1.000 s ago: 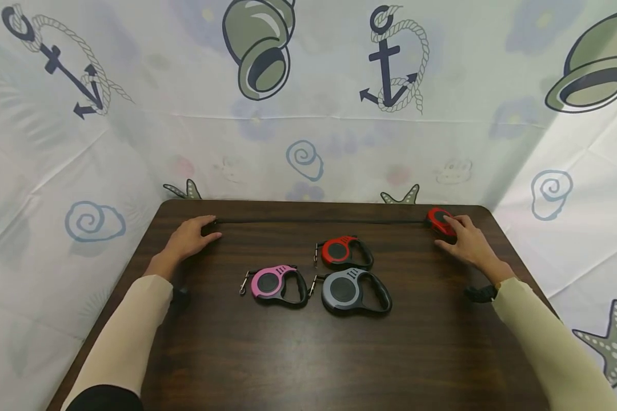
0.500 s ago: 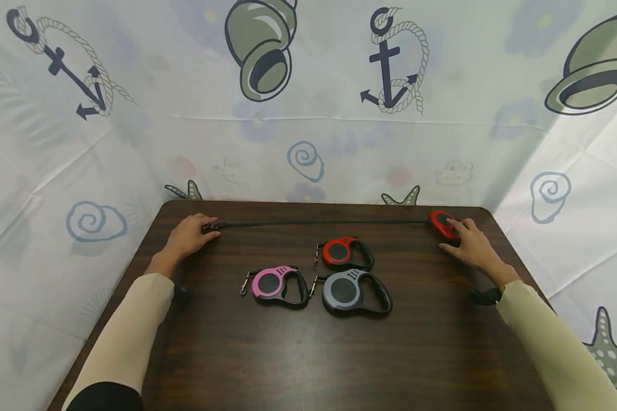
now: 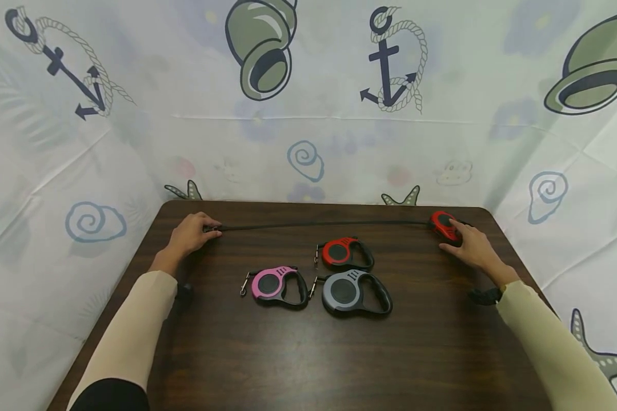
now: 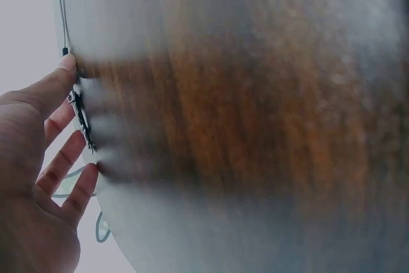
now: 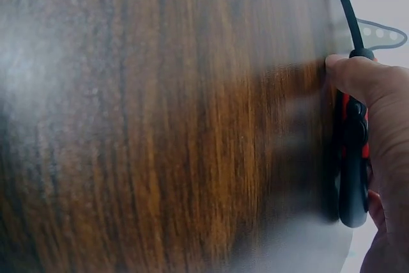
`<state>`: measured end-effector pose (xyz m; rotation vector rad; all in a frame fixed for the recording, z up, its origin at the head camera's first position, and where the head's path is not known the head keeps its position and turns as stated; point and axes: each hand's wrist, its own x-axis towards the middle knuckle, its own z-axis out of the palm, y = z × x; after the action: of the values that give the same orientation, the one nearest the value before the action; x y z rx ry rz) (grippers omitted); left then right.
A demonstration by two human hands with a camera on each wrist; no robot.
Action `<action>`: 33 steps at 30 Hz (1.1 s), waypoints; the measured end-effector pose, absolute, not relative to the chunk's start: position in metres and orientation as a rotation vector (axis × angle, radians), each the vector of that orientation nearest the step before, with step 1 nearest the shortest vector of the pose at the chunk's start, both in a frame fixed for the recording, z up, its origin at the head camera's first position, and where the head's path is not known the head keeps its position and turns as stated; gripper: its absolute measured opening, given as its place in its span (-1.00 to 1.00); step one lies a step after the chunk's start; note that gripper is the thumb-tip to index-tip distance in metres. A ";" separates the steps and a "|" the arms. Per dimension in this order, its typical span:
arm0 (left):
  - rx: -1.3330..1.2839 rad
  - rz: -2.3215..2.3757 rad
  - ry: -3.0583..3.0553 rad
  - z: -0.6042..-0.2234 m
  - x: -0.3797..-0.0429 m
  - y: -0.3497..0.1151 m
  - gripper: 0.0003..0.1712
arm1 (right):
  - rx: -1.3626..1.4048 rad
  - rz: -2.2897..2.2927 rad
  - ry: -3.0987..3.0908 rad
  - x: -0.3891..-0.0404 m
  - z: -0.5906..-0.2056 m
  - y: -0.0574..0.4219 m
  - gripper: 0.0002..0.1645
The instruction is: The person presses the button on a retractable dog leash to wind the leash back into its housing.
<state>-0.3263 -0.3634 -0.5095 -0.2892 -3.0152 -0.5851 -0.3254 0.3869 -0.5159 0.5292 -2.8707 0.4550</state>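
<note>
A black leash cord (image 3: 319, 224) stretches across the far side of the table between both hands. At its left end, my left hand (image 3: 189, 235) pinches the cord near its metal clip; in the left wrist view the clip (image 4: 79, 116) lies along the fingers, below the thumb. On the right, my right hand (image 3: 472, 246) holds a red and black retractable dog leash (image 3: 444, 224), the cord coming out of its left side. The right wrist view shows the thumb across the casing near the cord outlet, with the black handle (image 5: 353, 190) below it; the other fingers are mostly hidden.
Mid-table lie three more retractable leashes: a smaller red one (image 3: 336, 251), a pink one (image 3: 268, 283) and a grey one (image 3: 343, 290), each with a metal clip to its left. A patterned cloth (image 3: 339, 154) hangs behind the dark wooden table (image 3: 288, 365).
The left hand has shifted slightly, and the cord's left end has come a little nearer to me. The right hand and red leash have moved slightly right. The three other leashes stay put.
</note>
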 end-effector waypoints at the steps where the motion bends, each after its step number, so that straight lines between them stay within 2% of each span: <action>1: -0.285 -0.593 -3.014 -0.510 -0.326 -0.364 -0.60 | 0.528 0.455 -2.870 -0.326 -0.516 0.387 -0.01; 12: -0.287 -0.625 -3.023 -0.506 -0.320 -0.367 -0.70 | 0.514 0.451 -2.862 -0.326 -0.518 0.391 -0.08; 33: -0.472 -0.538 -2.986 -0.494 -0.314 -0.377 -0.84 | 0.705 0.371 -2.655 -0.341 -0.515 0.407 -0.27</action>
<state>-0.3138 -0.3772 -0.4940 -0.4724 -2.9863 -0.5381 -0.3415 0.4072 -0.5149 0.7055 -2.6554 0.3712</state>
